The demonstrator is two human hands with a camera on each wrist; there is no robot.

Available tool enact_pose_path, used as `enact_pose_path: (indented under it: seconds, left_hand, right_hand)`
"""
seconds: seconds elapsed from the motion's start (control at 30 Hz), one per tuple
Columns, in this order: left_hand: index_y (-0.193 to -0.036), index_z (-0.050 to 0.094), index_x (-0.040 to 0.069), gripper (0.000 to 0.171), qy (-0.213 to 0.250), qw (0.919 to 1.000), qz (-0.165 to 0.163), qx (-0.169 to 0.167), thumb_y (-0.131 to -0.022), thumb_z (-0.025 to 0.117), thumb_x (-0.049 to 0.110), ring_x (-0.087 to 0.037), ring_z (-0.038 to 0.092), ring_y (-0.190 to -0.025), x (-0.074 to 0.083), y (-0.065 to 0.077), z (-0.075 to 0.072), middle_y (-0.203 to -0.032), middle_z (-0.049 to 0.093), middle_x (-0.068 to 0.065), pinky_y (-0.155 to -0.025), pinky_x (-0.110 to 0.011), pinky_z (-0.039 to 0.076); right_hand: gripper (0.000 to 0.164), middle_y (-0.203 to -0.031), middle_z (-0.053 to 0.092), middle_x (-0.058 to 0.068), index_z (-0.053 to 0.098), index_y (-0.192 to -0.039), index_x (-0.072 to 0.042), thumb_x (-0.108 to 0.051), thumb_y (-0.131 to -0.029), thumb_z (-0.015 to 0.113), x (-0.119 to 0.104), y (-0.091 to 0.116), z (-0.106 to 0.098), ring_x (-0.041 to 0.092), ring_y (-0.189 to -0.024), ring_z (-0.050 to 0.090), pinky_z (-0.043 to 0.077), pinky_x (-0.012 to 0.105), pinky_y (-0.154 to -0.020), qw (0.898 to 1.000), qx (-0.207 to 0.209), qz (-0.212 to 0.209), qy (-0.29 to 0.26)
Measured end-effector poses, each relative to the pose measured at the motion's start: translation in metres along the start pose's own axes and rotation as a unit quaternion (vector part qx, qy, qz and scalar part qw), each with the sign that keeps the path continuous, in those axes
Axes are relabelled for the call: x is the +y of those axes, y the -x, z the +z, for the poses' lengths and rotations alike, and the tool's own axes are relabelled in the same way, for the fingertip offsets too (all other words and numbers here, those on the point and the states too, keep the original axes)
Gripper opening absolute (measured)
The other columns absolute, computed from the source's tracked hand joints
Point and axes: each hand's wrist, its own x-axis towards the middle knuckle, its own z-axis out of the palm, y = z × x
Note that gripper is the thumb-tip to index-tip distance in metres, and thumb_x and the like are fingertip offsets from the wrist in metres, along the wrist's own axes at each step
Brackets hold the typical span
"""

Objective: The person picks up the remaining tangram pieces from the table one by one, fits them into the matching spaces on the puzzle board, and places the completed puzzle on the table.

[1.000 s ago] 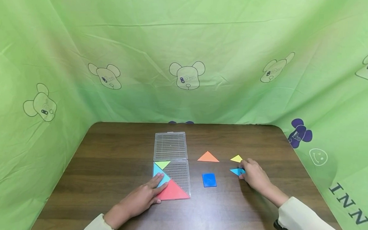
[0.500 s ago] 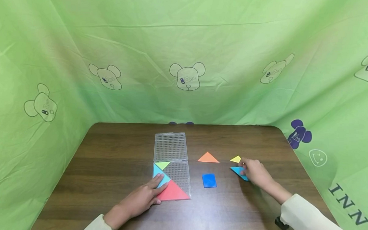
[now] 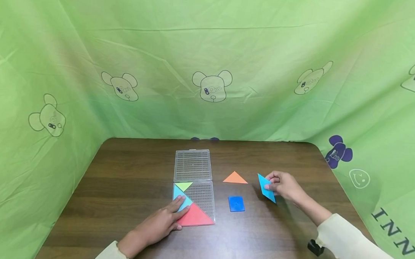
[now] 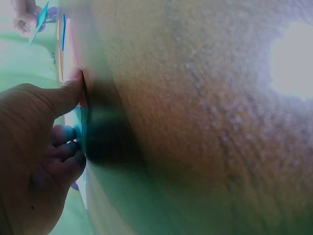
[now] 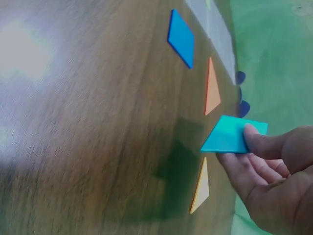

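My right hand [image 3: 283, 184] pinches a light-blue parallelogram tangram piece [image 5: 227, 134] between thumb and fingers, tilted up above the table. A small yellow triangle [image 5: 200, 188] lies below it in the right wrist view and is hidden behind the hand in the head view. My left hand [image 3: 161, 221] rests on the lower half of an open clear plastic case [image 3: 205, 194], fingers laid over a light-blue triangle [image 3: 179, 193] and a red triangle [image 3: 195, 216]. A small lime-green triangle [image 3: 183, 186] fills the case's upper left corner there.
Between the case and my right hand lie an orange triangle [image 3: 235, 178] and a dark blue square [image 3: 236, 203] on the brown wooden table [image 3: 130, 168]. The case's other half [image 3: 192, 165] lies flat behind. A green printed cloth [image 3: 208, 118] encloses the far side and both flanks.
The right hand has lifted the light-blue parallelogram off the table and tilted it upright. The yellow triangle is now covered in the head view. The left hand stays put.
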Motion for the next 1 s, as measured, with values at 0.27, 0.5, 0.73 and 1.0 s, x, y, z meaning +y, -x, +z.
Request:
enact_pose_path:
  seconds: [0.27,0.5,0.73,1.0]
  left_hand:
    - [-0.152,0.05,0.012,0.06,0.003,1.0,0.001,0.0,-0.098,0.068,0.032,-0.034,0.038,-0.152,-0.001,0.0,0.0,-0.165,0.035,-0.017,-0.11,-0.048,0.05]
    - [-0.151,0.051,0.012,0.06,-0.004,1.0,0.003,0.005,-0.098,0.069,0.032,-0.035,0.039,-0.151,-0.001,0.0,0.0,-0.164,0.037,-0.019,-0.109,-0.048,0.05]
    - [-0.151,0.051,0.012,0.06,-0.005,1.0,0.004,0.007,-0.098,0.069,0.032,-0.034,0.04,-0.151,-0.001,0.0,0.001,-0.164,0.037,-0.019,-0.109,-0.047,0.051]
    - [-0.152,0.05,0.012,0.061,-0.002,1.0,0.001,0.001,-0.098,0.069,0.033,-0.034,0.039,-0.151,-0.001,-0.001,0.002,-0.165,0.036,-0.018,-0.109,-0.047,0.05]
  right_hand:
    - [0.044,-0.101,0.069,0.011,0.057,-0.132,0.012,-0.002,-0.093,0.072,-0.006,-0.005,-0.003,0.013,-0.082,0.068,0.063,0.033,-0.076,0.994,-0.017,0.03,-0.103]
    - [0.043,-0.106,0.073,0.009,0.057,-0.133,0.01,-0.009,-0.097,0.07,-0.012,-0.01,-0.003,0.011,-0.089,0.069,0.063,0.035,-0.082,0.993,-0.02,0.019,-0.117]
    - [0.04,-0.104,0.071,0.01,0.057,-0.131,0.011,-0.007,-0.097,0.069,-0.018,-0.014,-0.002,0.012,-0.087,0.069,0.063,0.036,-0.083,0.992,-0.015,0.012,-0.123]
    - [0.041,-0.103,0.067,0.009,0.058,-0.13,0.012,-0.004,-0.095,0.071,-0.027,-0.018,0.001,0.009,-0.086,0.067,0.062,0.028,-0.08,0.993,-0.001,0.004,-0.122]
